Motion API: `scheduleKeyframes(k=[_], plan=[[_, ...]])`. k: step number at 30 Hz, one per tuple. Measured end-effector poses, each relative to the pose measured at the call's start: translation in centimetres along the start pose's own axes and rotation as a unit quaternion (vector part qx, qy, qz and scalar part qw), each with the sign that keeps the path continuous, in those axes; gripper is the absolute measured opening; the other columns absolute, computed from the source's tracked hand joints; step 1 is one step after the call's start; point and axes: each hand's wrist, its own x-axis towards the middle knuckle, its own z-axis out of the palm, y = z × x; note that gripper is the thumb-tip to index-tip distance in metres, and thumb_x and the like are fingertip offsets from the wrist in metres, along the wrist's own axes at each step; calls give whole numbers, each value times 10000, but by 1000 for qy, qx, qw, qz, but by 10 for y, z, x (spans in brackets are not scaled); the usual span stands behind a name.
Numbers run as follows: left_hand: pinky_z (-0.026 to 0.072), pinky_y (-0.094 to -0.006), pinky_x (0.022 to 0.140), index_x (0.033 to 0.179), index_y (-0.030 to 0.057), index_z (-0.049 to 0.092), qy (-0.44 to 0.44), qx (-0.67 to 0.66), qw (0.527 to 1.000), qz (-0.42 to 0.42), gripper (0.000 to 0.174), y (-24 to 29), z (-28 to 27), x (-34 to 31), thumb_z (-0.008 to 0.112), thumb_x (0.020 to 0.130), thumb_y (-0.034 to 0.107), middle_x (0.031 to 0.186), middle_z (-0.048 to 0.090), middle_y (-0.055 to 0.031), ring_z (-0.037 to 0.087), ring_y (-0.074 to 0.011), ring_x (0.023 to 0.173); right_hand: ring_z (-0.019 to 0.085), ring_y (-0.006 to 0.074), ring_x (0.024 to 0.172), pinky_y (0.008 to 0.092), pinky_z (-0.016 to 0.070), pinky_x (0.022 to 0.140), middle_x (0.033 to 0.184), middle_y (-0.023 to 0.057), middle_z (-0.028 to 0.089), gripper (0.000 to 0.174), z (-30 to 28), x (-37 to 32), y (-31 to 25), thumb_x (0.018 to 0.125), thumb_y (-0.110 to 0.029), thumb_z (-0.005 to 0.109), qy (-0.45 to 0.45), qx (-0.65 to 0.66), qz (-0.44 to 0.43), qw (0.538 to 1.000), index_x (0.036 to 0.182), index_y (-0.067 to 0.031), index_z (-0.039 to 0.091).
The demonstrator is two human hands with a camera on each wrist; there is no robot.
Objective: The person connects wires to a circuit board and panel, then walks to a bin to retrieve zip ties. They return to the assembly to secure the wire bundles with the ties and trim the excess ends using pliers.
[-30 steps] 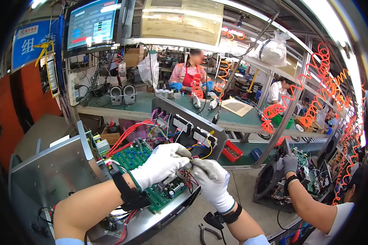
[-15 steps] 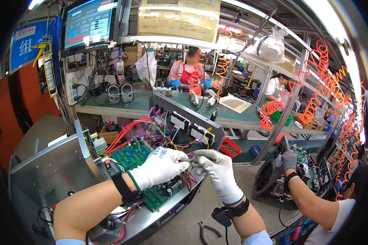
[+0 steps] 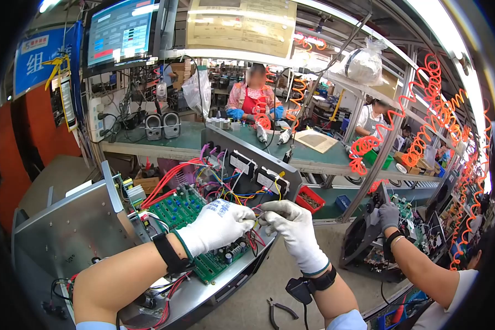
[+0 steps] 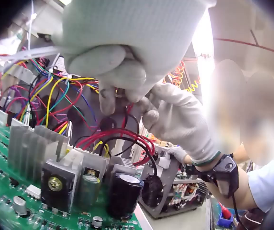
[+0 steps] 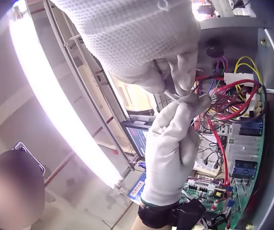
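Both hands wear white gloves and meet over the front corner of a metal chassis [image 3: 71, 236]. My left hand [image 3: 220, 219] pinches thin wires [image 4: 127, 136] just above a green circuit board [image 3: 162, 214]. Its fingers are curled, with the thumb against them. Close against its fingertips, my right hand [image 3: 294, 228] pinches a thin white strip [image 5: 172, 96] like a cable tie, which runs between the two hands. The pinch point itself is mostly hidden by the gloves. Heat sinks [image 4: 41, 143] and a black capacitor [image 4: 125, 194] stand on the board beneath the left hand.
Red wires [image 3: 168, 184] cross the board's far side toward an upright dark panel [image 3: 220, 144]. Pliers [image 3: 280, 314] lie low in front. A red bin [image 3: 309, 199] sits right of the chassis. Another person's gloved hand [image 3: 389, 216] works on a second unit at right.
My right hand has turned and risen slightly, its fingers now bent over toward the left hand. The left hand has rolled, showing the back of its glove. Over the last half second both barely move.
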Motion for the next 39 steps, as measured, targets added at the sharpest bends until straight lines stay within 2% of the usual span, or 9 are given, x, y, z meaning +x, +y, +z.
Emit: scheduleKeyframes(k=[6,8,15,18,23,27,31,34,39], plan=[[522,-378,777,1066,149,687,14,4,999,33,273,0,1,0,563,897,324,942,703,-93,677,-276,865,629,105,728,228,502,622,873,82,683,204,1,-1,-4,872,-57,666,-13,-65,-23,998,1047,42,637],[519,-301,783,1110,98,682,-19,8,1000,-11,275,9,-6,-2,605,904,262,979,710,-96,690,-209,879,608,92,709,225,494,625,855,75,676,209,2,1,-6,870,-60,675,2,12,18,1000,1049,40,630],[521,-294,772,1105,97,683,-14,-21,1000,-14,259,2,2,-1,607,908,249,954,709,-103,688,-210,872,573,47,725,204,475,636,863,20,660,184,0,-1,-5,878,-52,662,-37,-65,-8,997,1046,19,641],[521,-285,763,1103,76,682,38,-20,998,36,263,-1,5,-1,615,911,243,935,712,-102,686,-184,853,556,35,721,200,464,635,850,0,654,152,1,-2,-11,872,-53,663,-37,-107,2,994,1011,7,648],[497,-250,649,1062,28,675,-41,-124,990,-57,275,7,-7,-3,635,912,255,806,684,-44,608,-75,710,556,41,738,212,472,667,857,2,647,132,7,-4,-10,852,-79,672,-11,-178,-5,984,962,-7,660],[483,-249,617,1061,35,668,-28,-97,994,-46,266,6,-6,-3,643,907,251,767,657,-30,580,-66,670,544,40,685,200,460,617,829,9,639,137,8,-3,-6,866,-70,674,-24,-207,-73,975,962,23,643],[519,-299,712,1066,30,632,40,-93,994,31,291,0,0,-3,692,872,238,902,677,-106,648,-142,796,566,77,706,234,473,642,819,22,639,116,9,-10,-12,848,-57,670,-21,-193,-36,980,940,12,651],[516,-355,787,1067,51,527,34,-89,995,38,445,-2,-3,-2,742,787,321,966,695,-160,681,-279,931,620,192,768,303,487,687,822,82,634,105,15,-15,-4,784,-33,676,-1,-340,-218,915,889,-30,674],[530,-314,746,1262,-31,440,21,-68,996,56,662,1,-16,-1,786,771,249,965,689,-147,678,-205,859,626,218,746,316,494,673,812,87,640,133,21,-20,-5,750,-22,711,-1,-345,-277,897,878,-38,675]])
